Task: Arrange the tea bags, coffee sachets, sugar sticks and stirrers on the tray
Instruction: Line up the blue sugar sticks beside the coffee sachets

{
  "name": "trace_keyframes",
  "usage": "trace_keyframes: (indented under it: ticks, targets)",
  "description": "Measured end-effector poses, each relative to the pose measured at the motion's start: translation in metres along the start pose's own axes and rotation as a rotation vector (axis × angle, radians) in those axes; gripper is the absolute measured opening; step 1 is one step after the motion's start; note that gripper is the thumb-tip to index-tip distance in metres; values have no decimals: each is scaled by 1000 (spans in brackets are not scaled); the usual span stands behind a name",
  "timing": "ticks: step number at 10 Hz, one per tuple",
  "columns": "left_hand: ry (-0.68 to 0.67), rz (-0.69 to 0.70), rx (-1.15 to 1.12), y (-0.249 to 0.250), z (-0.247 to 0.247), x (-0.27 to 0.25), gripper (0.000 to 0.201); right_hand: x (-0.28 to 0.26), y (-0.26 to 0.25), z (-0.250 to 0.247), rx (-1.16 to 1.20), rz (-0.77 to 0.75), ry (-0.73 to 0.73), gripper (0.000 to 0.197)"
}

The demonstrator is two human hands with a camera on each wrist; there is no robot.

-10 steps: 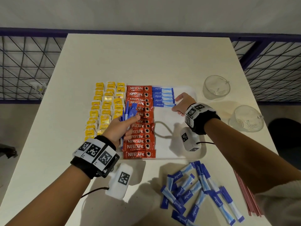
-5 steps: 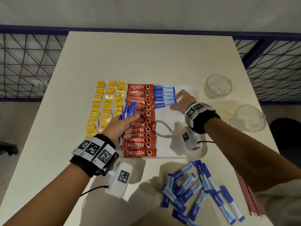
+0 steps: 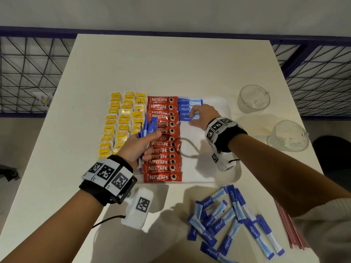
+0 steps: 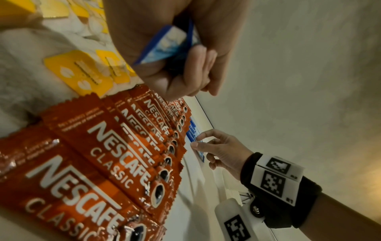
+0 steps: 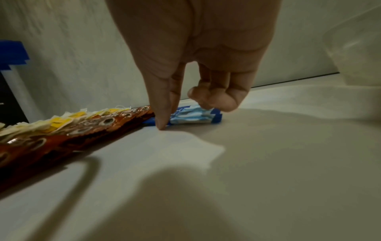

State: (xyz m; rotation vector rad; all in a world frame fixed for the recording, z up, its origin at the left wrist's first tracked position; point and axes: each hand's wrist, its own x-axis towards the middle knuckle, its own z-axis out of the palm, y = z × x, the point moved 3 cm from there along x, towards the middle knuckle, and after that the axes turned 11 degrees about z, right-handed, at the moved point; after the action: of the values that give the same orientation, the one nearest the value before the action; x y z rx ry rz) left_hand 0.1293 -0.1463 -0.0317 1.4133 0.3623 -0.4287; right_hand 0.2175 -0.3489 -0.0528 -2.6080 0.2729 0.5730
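Sugar stick (image 3: 187, 118) under my right hand (image 3: 204, 116), nearest in short row on tray (image 3: 230, 111); thumb and fingertips touch its edges, hand not closed round it. Step, I judge: squaring it against coffee sachets (image 3: 163, 141) left of that hand. My left hand (image 3: 139, 147) grips bundle of sugar sticks (image 3: 148, 128) above sachets. Next: feed stick from bundle to right hand, lay nearer me. Loose sticks (image 3: 228, 223) and stirrers (image 3: 292, 230) near right forearm, untouched.
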Motion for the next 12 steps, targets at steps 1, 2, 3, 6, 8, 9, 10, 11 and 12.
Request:
trace_keyframes:
  ticks: [1,2,3,6,8,9,10,11,12]
  targets:
    - [-2,0,-5,0,-1,0,20,1,-3,2,-8,-7,-4,14]
    - [-5,3,-9,-1,-2,0,20,3,-2,3,2,-16,3,18]
    - [-6,-4,-10,-1,-2,0,19,2,-2,1,14,-27,6,12]
    - [-191,-39,66,3,20,-12,11,-54,-26,-1,498,9,-382,22]
    - [-307,48,296,5,36,-30,17,-89,-26,4,536,-34,-505,13]
    - [-324,38,259,5,38,-36,15,-95,-17,-3,677,21,-505,17]
    - [-326,50,261,4,35,-41,18,-100,-7,-12,769,40,-475,20]
    - [-275,70,207,3,29,-42,20,-101,3,-20,851,80,-420,18]
    - [-210,79,107,2,24,-42,11,-103,11,-25,920,97,-370,17]
